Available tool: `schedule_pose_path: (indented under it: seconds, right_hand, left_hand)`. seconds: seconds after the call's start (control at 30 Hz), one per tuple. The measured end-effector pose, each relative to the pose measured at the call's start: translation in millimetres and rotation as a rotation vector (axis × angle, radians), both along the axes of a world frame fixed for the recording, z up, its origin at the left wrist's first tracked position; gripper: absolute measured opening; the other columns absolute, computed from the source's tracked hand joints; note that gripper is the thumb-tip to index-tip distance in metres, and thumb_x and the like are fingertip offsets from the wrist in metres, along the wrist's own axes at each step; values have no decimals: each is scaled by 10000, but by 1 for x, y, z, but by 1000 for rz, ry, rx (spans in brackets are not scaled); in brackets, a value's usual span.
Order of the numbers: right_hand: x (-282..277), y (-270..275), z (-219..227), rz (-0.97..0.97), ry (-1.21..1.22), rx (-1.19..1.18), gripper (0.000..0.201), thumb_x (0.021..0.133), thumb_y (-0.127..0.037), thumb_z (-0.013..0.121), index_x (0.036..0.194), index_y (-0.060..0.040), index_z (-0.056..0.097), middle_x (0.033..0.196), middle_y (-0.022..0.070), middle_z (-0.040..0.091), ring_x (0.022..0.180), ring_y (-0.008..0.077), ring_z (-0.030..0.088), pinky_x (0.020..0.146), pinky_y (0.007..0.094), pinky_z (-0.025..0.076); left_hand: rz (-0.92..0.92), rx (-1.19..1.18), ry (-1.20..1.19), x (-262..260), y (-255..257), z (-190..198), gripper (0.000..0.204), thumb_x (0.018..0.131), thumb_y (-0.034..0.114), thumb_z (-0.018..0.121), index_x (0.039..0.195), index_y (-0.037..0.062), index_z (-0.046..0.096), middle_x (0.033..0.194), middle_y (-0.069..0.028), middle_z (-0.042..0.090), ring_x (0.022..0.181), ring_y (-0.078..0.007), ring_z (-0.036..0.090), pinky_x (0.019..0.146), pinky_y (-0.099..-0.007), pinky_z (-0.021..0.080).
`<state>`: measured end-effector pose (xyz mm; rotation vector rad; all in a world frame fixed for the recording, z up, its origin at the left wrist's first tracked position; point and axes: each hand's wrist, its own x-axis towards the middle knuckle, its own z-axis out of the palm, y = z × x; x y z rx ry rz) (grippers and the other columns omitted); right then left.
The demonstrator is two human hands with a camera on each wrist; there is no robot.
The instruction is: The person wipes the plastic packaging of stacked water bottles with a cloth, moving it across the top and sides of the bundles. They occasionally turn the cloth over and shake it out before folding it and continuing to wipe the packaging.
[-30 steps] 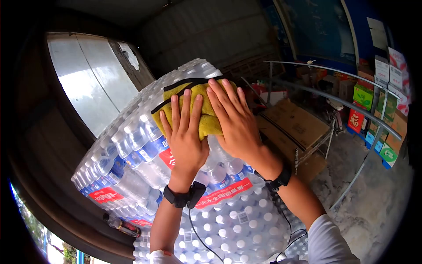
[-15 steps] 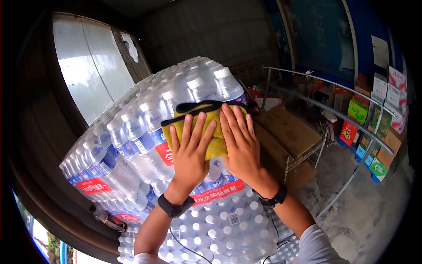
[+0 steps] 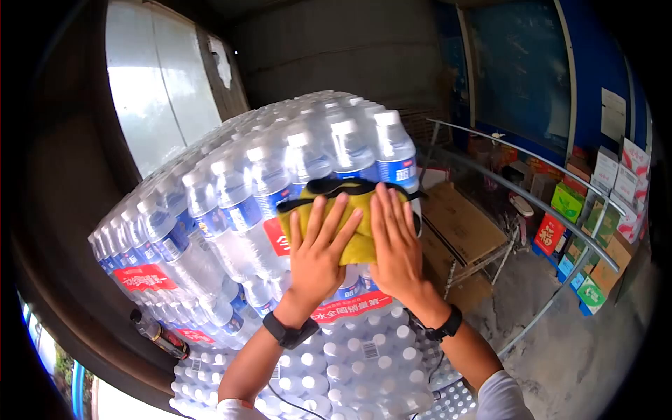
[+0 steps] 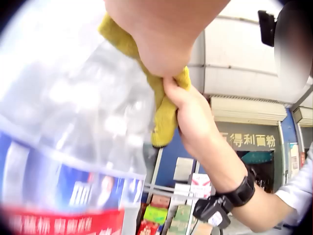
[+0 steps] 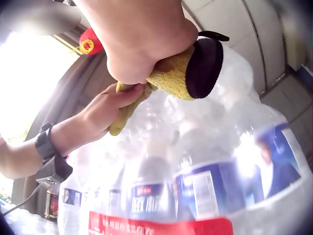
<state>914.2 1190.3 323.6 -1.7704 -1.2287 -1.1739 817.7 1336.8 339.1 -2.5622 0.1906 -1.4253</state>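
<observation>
Both hands lie on a yellow cloth [image 3: 360, 246] with a black edge, against the near side of a shrink-wrapped stack of water bottles [image 3: 234, 203]. My left hand [image 3: 316, 248] has its fingers straight and spread over the cloth's left part. Beside it my right hand [image 3: 397, 255] presses the right part, fingers extended and closer together. In the left wrist view the cloth [image 4: 166, 120] hangs in a fold along the plastic wrap. From the right wrist, its black-edged end [image 5: 205, 68] sticks out past the hand.
More wrapped bottles [image 3: 364, 357] with white caps lie lower, nearest the body. A metal rail [image 3: 532, 189] curves along the right, with flattened cardboard [image 3: 465, 220] behind it. Stacked cartons [image 3: 605, 175] stand at the far right. A dark-labelled bottle [image 3: 159, 334] is at lower left.
Both hands and the cloth have slid down the near side of the stack together, uncovering the bottle tops above. The head view has shifted slightly as well.
</observation>
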Motion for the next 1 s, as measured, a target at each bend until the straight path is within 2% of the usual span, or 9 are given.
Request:
schedule_pose_path:
  seconds: [0.1,0.17,0.37,0.57,0.7,0.77,0.83,0.93,1.0]
  right_hand:
    - [-10,23,61,25,-36,156,826,811,-51,628,1544,65,266,1608,270,265,1502,446,234,1228,556,143]
    - [-15,53,84,50,-101,209,846,790,-53,655,1539,62,279,1602,260,288,1493,449,251,1223,554,159]
    - [-26,50,10,216,-84,-77,632,872,-40,491,1494,39,409,1599,187,357,1479,382,336,1215,528,209]
    - [-33,80,74,88,-140,147,697,868,-105,557,1509,73,348,1588,236,348,1478,430,311,1216,537,185]
    - [-57,105,63,300,-133,34,666,873,-75,552,1504,48,382,1590,203,363,1484,388,323,1218,497,207]
    - [-47,91,28,304,-158,-88,586,915,-76,491,1487,33,427,1582,180,394,1475,355,358,1213,475,229]
    - [-35,68,13,202,-140,-109,541,954,-119,460,1476,25,453,1573,177,413,1458,358,390,1199,489,249]
    - [-42,81,37,176,-130,76,583,962,-185,473,1490,54,407,1582,220,376,1475,412,331,1205,546,190]
    - [-54,111,57,150,-133,170,631,948,-196,497,1506,67,363,1579,256,357,1476,445,309,1203,565,179]
  left_hand:
    - [-114,-37,-21,-7,4,83,817,708,-14,599,1486,219,506,1603,-67,385,1508,-353,274,1227,-560,164]
    - [-74,-81,-89,-16,20,100,829,708,-32,599,1490,221,493,1598,-71,386,1507,-350,270,1228,-549,179]
    - [58,-194,-121,-34,39,-17,729,771,23,565,1483,174,526,1619,-114,362,1536,-382,212,1216,-596,96]
    - [-76,-112,-103,-48,48,85,770,733,57,677,1476,158,504,1556,-80,446,1480,-329,337,1209,-549,226]
    - [41,-256,-403,-43,74,21,656,822,91,607,1470,116,514,1569,-125,432,1506,-373,288,1203,-568,173]
    - [87,-279,-430,-36,65,-31,652,826,101,589,1474,121,516,1582,-138,411,1515,-382,267,1209,-574,140]
    - [57,-242,-257,-34,52,-39,699,803,127,591,1494,100,491,1597,-165,381,1532,-397,216,1204,-604,106]
    - [-134,-193,-122,-43,57,29,857,708,76,672,1528,186,446,1616,-79,364,1521,-354,255,1218,-571,163]
    - [-35,-153,-141,-61,77,61,776,774,107,653,1520,170,451,1608,-90,373,1519,-361,246,1222,-541,176]
